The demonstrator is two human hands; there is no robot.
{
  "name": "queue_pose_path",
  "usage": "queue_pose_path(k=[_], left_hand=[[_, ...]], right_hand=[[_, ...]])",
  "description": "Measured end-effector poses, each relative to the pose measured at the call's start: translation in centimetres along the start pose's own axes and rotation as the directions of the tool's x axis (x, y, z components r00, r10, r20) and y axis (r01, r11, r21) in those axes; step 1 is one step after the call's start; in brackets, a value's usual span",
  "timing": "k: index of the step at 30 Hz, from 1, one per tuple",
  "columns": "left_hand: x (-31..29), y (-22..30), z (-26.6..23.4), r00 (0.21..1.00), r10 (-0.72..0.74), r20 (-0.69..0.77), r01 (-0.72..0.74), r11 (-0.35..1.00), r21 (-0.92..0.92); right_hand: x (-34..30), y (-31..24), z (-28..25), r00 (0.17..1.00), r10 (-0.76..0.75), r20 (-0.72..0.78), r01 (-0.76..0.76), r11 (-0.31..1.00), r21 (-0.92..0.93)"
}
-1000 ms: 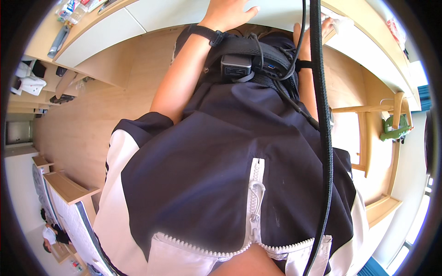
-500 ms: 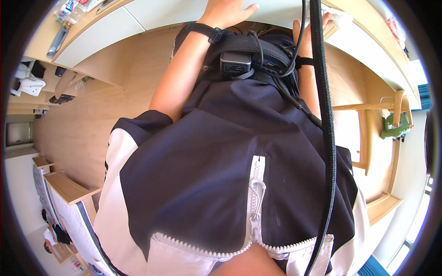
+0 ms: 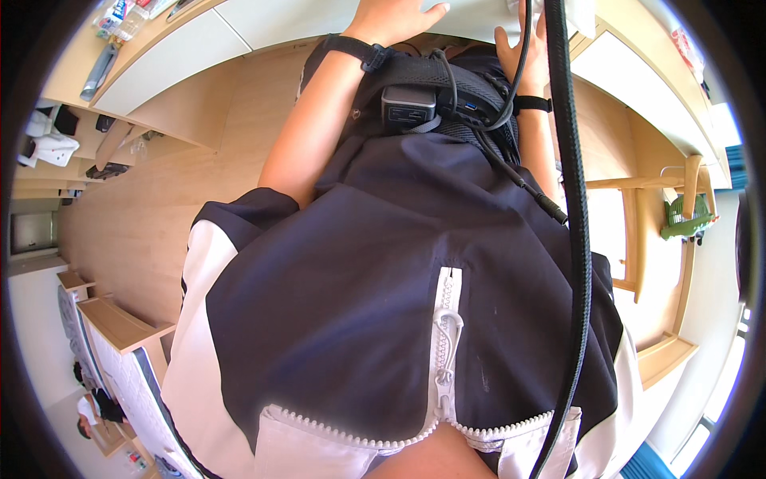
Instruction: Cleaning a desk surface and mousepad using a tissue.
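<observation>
My left hand (image 3: 389, 20) lies over the white front edge of the desk (image 3: 279, 22), its thumb stretched out to the right. The upper picture edge cuts off its other fingers, and nothing shows in its grip. A black strap (image 3: 359, 53) circles that wrist. My right hand (image 3: 523, 62) is raised at the desk's edge with thumb and fingers apart, partly behind black cables (image 3: 560, 104). Right beside its fingers is a crumpled white thing (image 3: 581, 14), tissue-like, cut off by the picture edge; I cannot tell whether they touch. The right wrist wears a black band (image 3: 532, 104).
A black waist pack with a small grey box (image 3: 408, 110) and cables sits at my waist. On the desk's left are a grey tube (image 3: 99, 72) and a clear bottle (image 3: 129, 25). A wooden chair (image 3: 630, 215) and a green fan (image 3: 688, 217) stand right. Another person (image 3: 92, 411) is far left.
My right hand has drawn left, away from the crumpled white thing, and its fingers now point up. The hanging cable has swung slightly right. My left hand has barely moved.
</observation>
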State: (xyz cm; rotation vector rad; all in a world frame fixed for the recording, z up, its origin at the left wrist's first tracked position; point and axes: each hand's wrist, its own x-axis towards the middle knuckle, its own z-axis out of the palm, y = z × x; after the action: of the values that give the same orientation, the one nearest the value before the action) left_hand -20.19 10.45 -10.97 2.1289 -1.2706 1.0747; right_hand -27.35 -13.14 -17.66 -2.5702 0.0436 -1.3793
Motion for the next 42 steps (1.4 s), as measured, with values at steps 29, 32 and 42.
queue_pose_path(k=[29,32,42], left_hand=[[0.0,-0.4,0.2,0.999,0.025,-0.026,-0.025,1.0,-0.013],[0.0,-0.2,0.2,0.999,0.02,-0.025,-0.02,1.0,-0.016],[-0.1,-0.2,0.2,0.999,0.009,-0.035,-0.01,1.0,-0.025]], right_hand=[[-0.5,3.6,1.6,0.979,0.005,-0.204,-0.036,0.988,-0.15],[-0.6,4.0,1.8,0.977,-0.035,-0.209,-0.002,0.984,-0.178],[-0.4,3.7,1.6,0.972,-0.032,-0.233,-0.002,0.989,-0.145]])
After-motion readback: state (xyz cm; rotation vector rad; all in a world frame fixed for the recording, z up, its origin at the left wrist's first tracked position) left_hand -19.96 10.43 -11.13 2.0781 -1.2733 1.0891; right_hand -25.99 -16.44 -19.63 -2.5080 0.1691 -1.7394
